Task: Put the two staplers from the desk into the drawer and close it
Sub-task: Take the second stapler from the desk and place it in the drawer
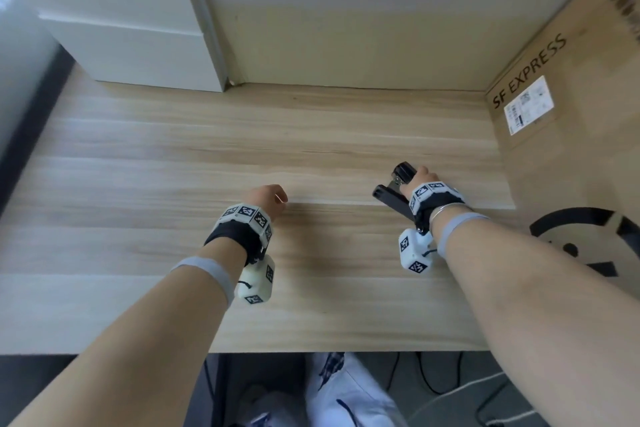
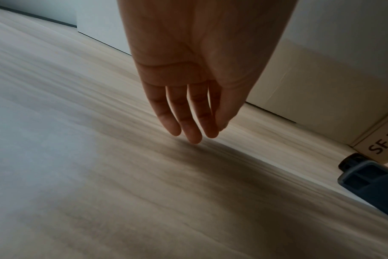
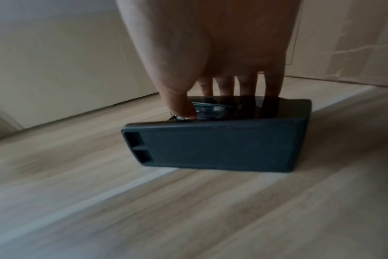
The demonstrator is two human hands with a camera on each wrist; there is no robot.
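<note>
Gripping a black stapler [image 1: 394, 192] at the right side of the desk [image 1: 242, 135], the right hand [image 1: 424, 180] sits close to a cardboard box [image 1: 571, 114]; the left hand [image 1: 268, 198] hangs mid-desk. From the left wrist, the left fingers [image 2: 189, 121] are straight, close together, holding nothing, just above the wood. From the right wrist, thumb and fingers clamp the stapler [image 3: 215, 145], tilted on its side, underside facing the camera.

"SF EXPRESS" printed on cardboard box [image 1: 568, 87]; its label's unreadable.
</note>
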